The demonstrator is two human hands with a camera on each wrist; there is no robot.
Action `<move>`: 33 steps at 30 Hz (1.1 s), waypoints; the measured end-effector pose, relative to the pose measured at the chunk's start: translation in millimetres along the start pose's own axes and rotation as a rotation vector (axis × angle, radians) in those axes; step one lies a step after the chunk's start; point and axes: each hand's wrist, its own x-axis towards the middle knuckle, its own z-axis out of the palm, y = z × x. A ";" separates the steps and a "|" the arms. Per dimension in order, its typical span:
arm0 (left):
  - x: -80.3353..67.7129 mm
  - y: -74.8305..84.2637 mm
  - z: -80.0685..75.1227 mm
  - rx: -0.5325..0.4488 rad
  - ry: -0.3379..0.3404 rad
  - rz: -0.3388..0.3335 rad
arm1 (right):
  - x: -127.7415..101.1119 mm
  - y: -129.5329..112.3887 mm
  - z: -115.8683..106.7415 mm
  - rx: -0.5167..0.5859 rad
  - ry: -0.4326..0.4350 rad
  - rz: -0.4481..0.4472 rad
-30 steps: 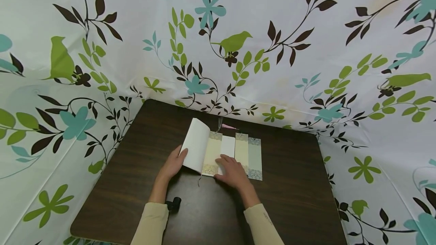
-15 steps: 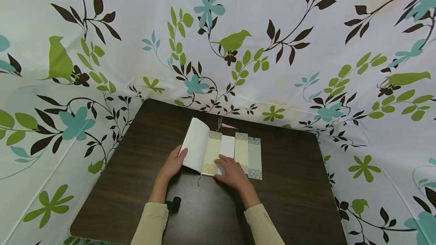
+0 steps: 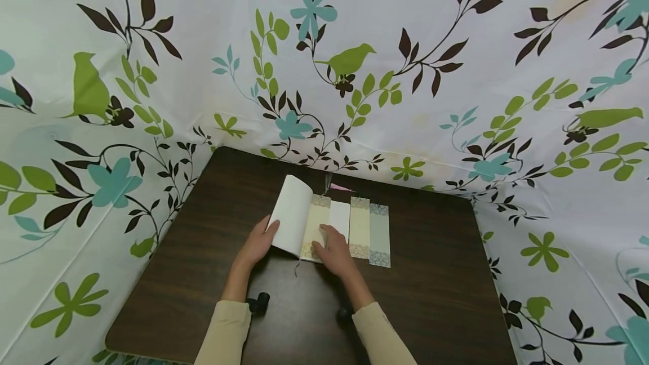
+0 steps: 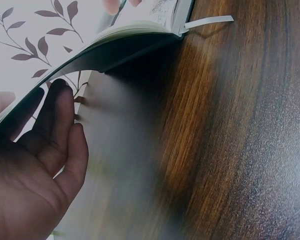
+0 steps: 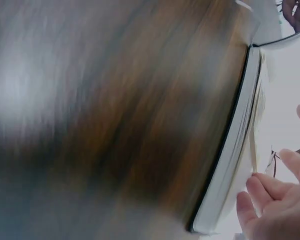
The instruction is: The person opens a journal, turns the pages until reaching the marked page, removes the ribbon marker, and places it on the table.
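A dark-covered notebook (image 3: 293, 216) lies spread on the table, its left side lifted at a tilt. My left hand (image 3: 257, 244) holds that raised side, thumb on the page and fingers behind the cover, as the left wrist view shows. A cream bookmark (image 3: 316, 213) with patterned ends lies on the right page (image 3: 339, 218), by the fold. Over its lower part is my right hand (image 3: 336, 253), thumb and forefinger apart. In the right wrist view, the fingers (image 5: 262, 187) touch near a thin pale edge above the page; I cannot tell whether they press it.
A second cream bookmark (image 3: 360, 224) and a pale green bookmark (image 3: 379, 235) lie right of the notebook. A pink tassel (image 3: 341, 187) and a grey one lie behind it. The notebook's ribbon (image 4: 210, 21) hangs onto the dark wooden table (image 3: 436, 275). Patterned curtain (image 3: 405, 128) surrounds the table.
My right hand has shifted left from the white right page onto the cream bookmark by the fold. My left hand and the notebook have stayed in place.
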 end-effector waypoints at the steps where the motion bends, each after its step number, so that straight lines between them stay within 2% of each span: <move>1: 0.1 -0.4 0.2 0.001 -0.002 0.003 | 0.5 -0.6 0.9 0.045 0.014 0.028; 6: 0.5 -0.5 -0.4 -0.002 -0.004 0.015 | 4.9 -0.8 3.4 0.348 0.087 0.144; 9: 1.0 0.1 -0.5 0.005 -0.012 0.013 | 7.3 2.1 5.7 0.462 0.121 0.186; 12: 1.0 0.9 -0.1 0.009 -0.015 0.005 | 8.0 6.0 8.8 0.482 0.148 0.204; 18: 1.0 0.6 -1.3 0.001 -0.004 0.010 | 3.9 2.0 4.5 0.487 0.174 0.169; 22: 0.1 0.9 -1.8 -0.006 -0.015 0.015 | 3.5 9.5 -0.2 0.501 0.225 0.198; 27: -0.2 1.7 -2.1 -0.009 -0.016 0.005 | 4.1 22.5 -22.9 0.524 0.309 0.245; 33: 3.7 2.2 -2.7 -0.003 -0.022 -0.001 | 5.3 46.8 -66.6 0.506 0.430 0.310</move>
